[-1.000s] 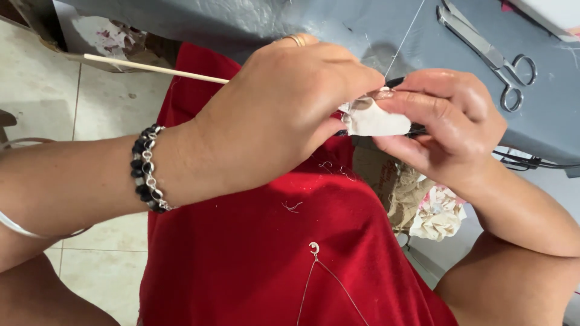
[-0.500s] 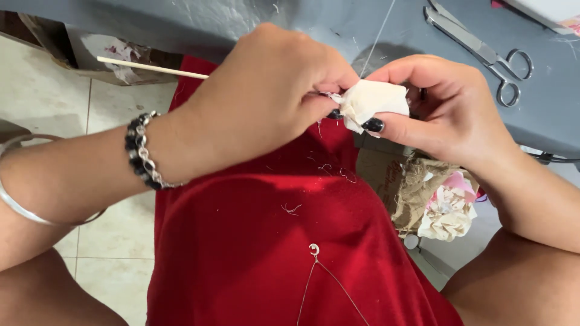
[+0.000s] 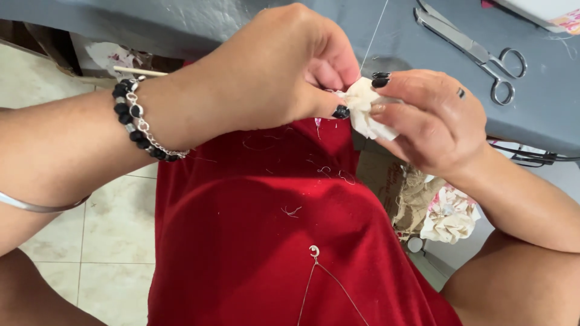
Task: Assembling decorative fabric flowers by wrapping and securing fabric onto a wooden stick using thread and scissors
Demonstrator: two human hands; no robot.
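A red garment [image 3: 266, 241] fills the lower middle of the view, draped over the person's lap, with loose thread scraps on it and a thin chain with a small crescent charm [image 3: 313, 251] lying near its lower part. Above it runs a grey desk [image 3: 544, 102], its front edge crossing the top of the view. The left hand [image 3: 272, 72] and the right hand [image 3: 432, 121] meet just in front of that edge, over the upper part of the garment. Both are closed on a small bunched piece of cream cloth [image 3: 368, 107]: the left pinches its near side between thumb and fingers, the right clasps it from the far side. A fine thread [image 3: 374, 30] rises from the cloth toward the top of the view. The left wrist wears a black bead bracelet [image 3: 136, 121]. A pair of metal scissors [image 3: 477, 51] lies on the desk toward its right end, well apart from the hands. Below the desk at the right sits a heap of cream fabric scraps [image 3: 450, 214].
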